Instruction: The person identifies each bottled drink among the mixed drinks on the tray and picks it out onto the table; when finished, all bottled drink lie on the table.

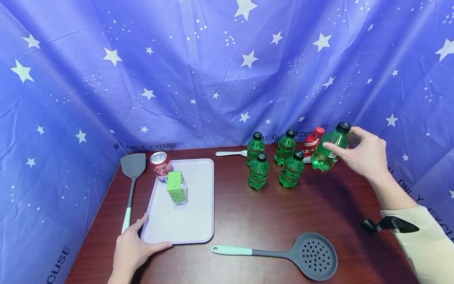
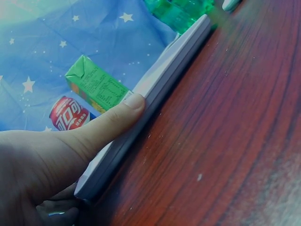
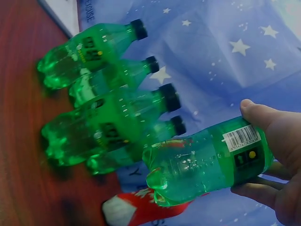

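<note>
My right hand holds a green soda bottle above the table, tilted, thumb on one side and fingers on the other. The bottle's base and barcode label show in the right wrist view. Several more green soda bottles stand just left of it, and a red bottle is partly hidden behind it. My left hand grips the near left corner of a pale tray, its thumb along the rim. On the tray stand a green drink carton and a red soda can at the far left corner.
A grey turner with a mint handle lies left of the tray. Towards the front lies a skimmer with a round perforated head. A white utensil lies at the back. A blue star-printed curtain surrounds the table.
</note>
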Tool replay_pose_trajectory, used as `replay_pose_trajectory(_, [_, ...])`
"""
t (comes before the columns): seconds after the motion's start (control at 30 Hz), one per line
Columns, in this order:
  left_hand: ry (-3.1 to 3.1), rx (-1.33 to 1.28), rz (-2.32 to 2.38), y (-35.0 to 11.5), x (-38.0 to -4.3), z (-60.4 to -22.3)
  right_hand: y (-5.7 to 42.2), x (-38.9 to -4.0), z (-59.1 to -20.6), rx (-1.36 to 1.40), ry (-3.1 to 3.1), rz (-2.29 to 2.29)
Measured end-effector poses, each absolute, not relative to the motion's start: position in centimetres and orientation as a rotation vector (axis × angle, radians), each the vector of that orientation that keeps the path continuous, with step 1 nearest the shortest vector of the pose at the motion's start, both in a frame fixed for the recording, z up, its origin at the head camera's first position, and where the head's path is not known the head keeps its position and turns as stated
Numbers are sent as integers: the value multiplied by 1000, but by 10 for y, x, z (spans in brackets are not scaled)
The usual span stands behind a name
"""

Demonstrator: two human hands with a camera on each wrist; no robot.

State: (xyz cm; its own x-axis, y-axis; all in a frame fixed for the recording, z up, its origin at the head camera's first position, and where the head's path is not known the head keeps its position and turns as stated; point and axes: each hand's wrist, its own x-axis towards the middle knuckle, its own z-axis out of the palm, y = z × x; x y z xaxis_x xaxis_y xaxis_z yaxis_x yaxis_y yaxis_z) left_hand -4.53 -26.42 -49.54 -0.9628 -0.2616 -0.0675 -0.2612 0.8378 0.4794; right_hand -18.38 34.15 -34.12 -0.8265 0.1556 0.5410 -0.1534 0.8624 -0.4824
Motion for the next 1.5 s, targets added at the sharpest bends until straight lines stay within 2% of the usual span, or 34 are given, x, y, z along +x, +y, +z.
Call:
replay_pose_trajectory(0.8, [-2975, 405, -772, -257, -43, -493, 361, -182, -409, 0, -2622, 668])
replay_pose_trajectory(1.1, [-2972, 363, -780, -243, -46, -495, 378, -176, -420, -53, -2623, 633])
replay_pose_trajectory(1.5, [-2957, 343, -786, -244, -47, -496, 381, -170, -425, 14, -2630, 649])
